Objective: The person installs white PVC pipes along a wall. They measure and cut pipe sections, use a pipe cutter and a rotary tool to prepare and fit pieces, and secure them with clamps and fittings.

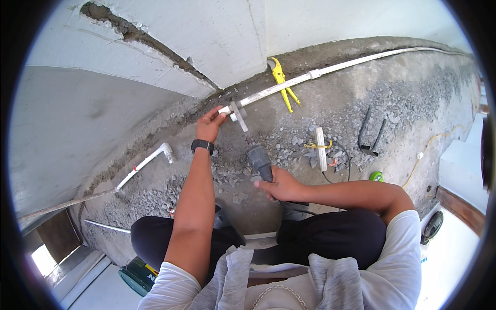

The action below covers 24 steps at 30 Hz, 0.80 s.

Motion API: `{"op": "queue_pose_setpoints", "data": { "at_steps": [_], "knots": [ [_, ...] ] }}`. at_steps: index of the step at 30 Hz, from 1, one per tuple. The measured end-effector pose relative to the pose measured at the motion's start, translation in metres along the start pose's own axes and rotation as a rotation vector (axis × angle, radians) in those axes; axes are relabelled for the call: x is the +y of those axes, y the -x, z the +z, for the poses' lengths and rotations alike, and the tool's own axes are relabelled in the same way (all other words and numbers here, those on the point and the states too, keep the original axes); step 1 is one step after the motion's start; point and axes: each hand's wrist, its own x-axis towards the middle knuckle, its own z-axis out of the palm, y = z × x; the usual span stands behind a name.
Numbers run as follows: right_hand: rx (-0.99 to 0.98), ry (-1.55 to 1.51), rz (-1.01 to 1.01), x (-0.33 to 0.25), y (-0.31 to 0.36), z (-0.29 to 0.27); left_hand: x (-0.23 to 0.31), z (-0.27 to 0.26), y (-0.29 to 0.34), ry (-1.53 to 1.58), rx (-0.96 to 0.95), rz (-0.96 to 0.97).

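My right hand (279,185) is wrapped round the dark grey handle of a pipe welding iron (260,161). Its flat metal blade (239,118) stands across a long white plastic pipe (274,89), close to the pipe's near left end. A short white stub (237,117) shows beside the blade; how it joins the pipe cannot be told. Left of the blade, my left hand (211,124) pinches the white pipe's end between thumb and fingers. Yellow pipe cutters (279,77) lie under the pipe, their handles spread apart.
Rubble (289,134) covers much of the concrete floor. A white power strip (320,150), a dark metal bracket (369,137) and a green tape measure (376,176) lie to the right. At left lies a white elbow pipe (144,165); a chiselled groove (155,46) cuts the wall.
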Motion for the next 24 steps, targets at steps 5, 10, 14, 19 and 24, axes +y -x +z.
{"op": "queue_pose_setpoints", "data": {
  "at_steps": [5,10,14,19,24],
  "knots": [
    [-0.008,0.053,0.010,-0.011,0.008,-0.004,0.001,0.000,-0.001,-0.034,-0.002,-0.009],
    [0.103,0.257,-0.177,-0.020,0.009,-0.003,0.000,0.001,-0.001,-0.020,0.004,0.015],
    [-0.025,0.107,-0.043,-0.026,0.008,-0.014,0.000,0.003,0.000,-0.024,0.008,0.020],
    [-0.180,-0.275,0.003,-0.027,0.003,-0.021,0.001,0.003,0.000,-0.002,0.003,0.024],
    [-0.200,-0.086,-0.046,-0.018,0.000,-0.027,0.001,0.004,0.000,-0.003,0.006,0.017]
  ]
}}
